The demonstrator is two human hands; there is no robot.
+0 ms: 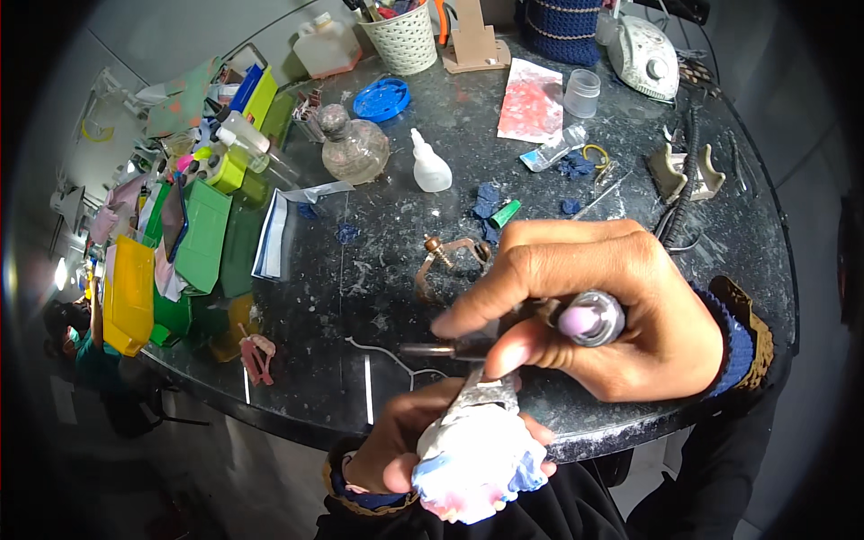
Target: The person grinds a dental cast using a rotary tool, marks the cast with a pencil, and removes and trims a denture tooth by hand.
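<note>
Right hand (601,306): fingers (468,317) clenched around a metal handpiece (589,317) with a lilac end cap, its thin tip pointing left and down toward the cast. Left hand (396,441): fingers (398,472) grasping a white plaster cast (477,454) tinged pink and blue, held low, just off the near edge of the surface (396,225). Dark, scuffed round surface carries: copper-coloured clamp (450,256), just beyond the right hand; white dropper bottle (430,165); round glass flask (353,146); blue lid (381,99); pink-stained paper (533,101); clear cup (582,92); white woven basket (403,38) of tools; grey motor unit (643,56). Green and yellow trays (202,236) along the left rim.
</note>
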